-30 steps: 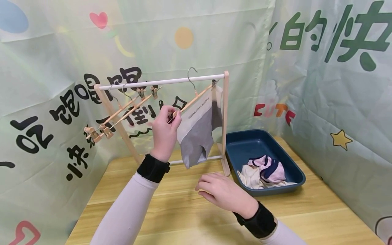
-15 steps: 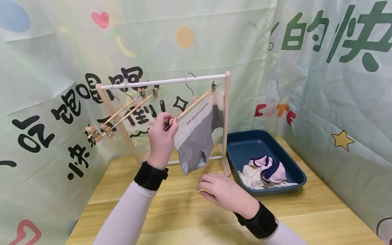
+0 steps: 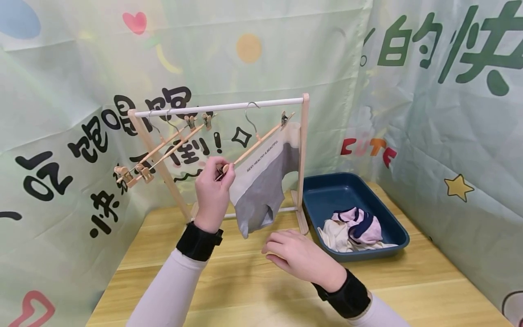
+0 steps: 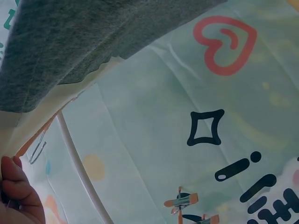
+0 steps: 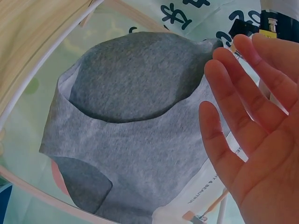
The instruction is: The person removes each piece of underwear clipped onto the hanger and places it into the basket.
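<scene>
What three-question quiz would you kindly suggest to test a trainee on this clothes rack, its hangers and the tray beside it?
1. True or false: crumpled cloth lies in the blue tray.
2. How many bare hangers hang from the rack?
3. What is the person's left grip holding?
A) the blue tray
B) the rack's top rail
C) the near end of the hanger with the grey-and-white garment

Key: 1. True. 2. Two. 3. C.
</scene>
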The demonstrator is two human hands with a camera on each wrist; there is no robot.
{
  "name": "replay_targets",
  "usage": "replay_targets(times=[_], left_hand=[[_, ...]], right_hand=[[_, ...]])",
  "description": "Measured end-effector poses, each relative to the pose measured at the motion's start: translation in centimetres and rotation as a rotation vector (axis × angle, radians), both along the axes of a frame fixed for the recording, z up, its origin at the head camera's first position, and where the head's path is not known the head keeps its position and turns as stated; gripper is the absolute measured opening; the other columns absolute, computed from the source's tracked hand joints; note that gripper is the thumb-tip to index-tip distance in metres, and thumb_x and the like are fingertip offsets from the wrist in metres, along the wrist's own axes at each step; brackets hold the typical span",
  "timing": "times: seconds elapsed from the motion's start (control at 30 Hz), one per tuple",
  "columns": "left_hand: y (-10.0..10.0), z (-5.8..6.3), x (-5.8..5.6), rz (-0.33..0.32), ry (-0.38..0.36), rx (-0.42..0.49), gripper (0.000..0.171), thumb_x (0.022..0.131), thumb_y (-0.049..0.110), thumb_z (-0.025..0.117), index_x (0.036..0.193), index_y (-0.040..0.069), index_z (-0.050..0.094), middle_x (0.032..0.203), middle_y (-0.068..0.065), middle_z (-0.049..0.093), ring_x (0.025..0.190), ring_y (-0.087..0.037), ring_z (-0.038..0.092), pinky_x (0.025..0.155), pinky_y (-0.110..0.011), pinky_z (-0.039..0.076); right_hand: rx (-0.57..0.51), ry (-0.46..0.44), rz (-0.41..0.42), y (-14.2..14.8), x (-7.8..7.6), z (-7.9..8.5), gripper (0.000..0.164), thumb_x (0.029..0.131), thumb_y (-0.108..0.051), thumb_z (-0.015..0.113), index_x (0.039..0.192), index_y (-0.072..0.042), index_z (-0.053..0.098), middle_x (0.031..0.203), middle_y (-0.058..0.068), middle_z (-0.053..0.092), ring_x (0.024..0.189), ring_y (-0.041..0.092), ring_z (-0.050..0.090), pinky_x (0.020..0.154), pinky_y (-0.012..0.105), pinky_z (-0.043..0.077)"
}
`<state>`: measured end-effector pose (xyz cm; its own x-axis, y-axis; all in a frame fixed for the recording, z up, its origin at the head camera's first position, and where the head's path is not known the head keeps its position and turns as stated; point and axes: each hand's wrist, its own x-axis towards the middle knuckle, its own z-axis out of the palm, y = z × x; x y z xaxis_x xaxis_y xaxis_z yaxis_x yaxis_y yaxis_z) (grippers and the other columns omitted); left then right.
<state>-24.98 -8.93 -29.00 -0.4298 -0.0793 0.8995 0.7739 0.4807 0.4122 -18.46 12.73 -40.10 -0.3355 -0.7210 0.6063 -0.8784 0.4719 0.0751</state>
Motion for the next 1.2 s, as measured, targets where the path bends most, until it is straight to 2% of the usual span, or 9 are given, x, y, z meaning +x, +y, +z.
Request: replay_targets(times=[0.27, 0.6, 0.83, 0.93, 1.07, 1.2], left_hand=[[-1.4, -0.9, 0.7, -0.021, -0.02, 0.105, 0.006, 0.093, -0.007, 0.065, 0.097, -0.006, 0.06, 0.083, -0.015, 0.064, 0.071, 0.0, 0.056, 0.064, -0.009, 0.047], [-2.4, -1.5, 1.7, -0.005, 0.021, 0.122, 0.006, 0.092, -0.009, 0.065, 0.096, -0.008, 0.061, 0.079, -0.017, 0.064, 0.065, 0.004, 0.051, 0.058, -0.009, 0.042], [-2.7, -2.2, 2.2, -0.024, 0.021, 0.143, 0.007, 0.092, -0.009, 0.066, 0.096, -0.008, 0.06, 0.077, -0.015, 0.063, 0.065, 0.005, 0.051, 0.059, -0.009, 0.044], [-2.7, -2.5, 2.5, -0.021, 0.008, 0.165, 0.006, 0.091, -0.009, 0.066, 0.095, -0.008, 0.062, 0.078, -0.008, 0.063, 0.066, 0.005, 0.054, 0.062, -0.009, 0.047], [-3.0, -3.0, 3.0, -0.029, -0.003, 0.217, 0.005, 0.09, -0.01, 0.065, 0.094, -0.01, 0.062, 0.084, 0.008, 0.064, 0.066, 0.005, 0.057, 0.061, -0.009, 0.048], [-3.4, -3.5, 3.4, -0.049, 0.003, 0.246, 0.005, 0.089, -0.012, 0.064, 0.094, -0.012, 0.061, 0.085, 0.017, 0.062, 0.062, 0.005, 0.054, 0.057, -0.01, 0.045]], right_hand=[[0.004, 0.006, -0.009, 0.0, 0.0, 0.0, 0.017, 0.092, -0.016, 0.079, 0.104, -0.021, 0.068, 0.099, -0.009, 0.063, 0.09, 0.01, 0.063, 0.086, 0.031, 0.054], [-0.007, -0.007, -0.007, 0.1, 0.0, -0.1, 0.015, 0.093, -0.017, 0.078, 0.103, -0.021, 0.068, 0.097, -0.008, 0.062, 0.09, 0.01, 0.063, 0.087, 0.031, 0.053], [-0.007, -0.014, -0.025, 0.2, 0.2, 0.0, 0.015, 0.093, -0.018, 0.078, 0.102, -0.022, 0.067, 0.097, -0.01, 0.061, 0.09, 0.009, 0.062, 0.089, 0.029, 0.052], [-0.013, -0.013, -0.026, 0.3, 0.2, 0.1, 0.015, 0.093, -0.017, 0.078, 0.103, -0.022, 0.067, 0.098, -0.01, 0.061, 0.091, 0.009, 0.062, 0.09, 0.029, 0.052], [-0.022, -0.004, -0.022, 0.4, 0.1, 0.1, 0.016, 0.092, -0.016, 0.079, 0.102, -0.021, 0.068, 0.098, -0.01, 0.061, 0.091, 0.009, 0.062, 0.09, 0.03, 0.053], [-0.017, 0.002, -0.021, 0.4, 0.0, 0.1, 0.004, 0.098, -0.019, 0.071, 0.1, -0.021, 0.068, 0.098, -0.01, 0.061, 0.089, 0.01, 0.062, 0.088, 0.03, 0.053]])
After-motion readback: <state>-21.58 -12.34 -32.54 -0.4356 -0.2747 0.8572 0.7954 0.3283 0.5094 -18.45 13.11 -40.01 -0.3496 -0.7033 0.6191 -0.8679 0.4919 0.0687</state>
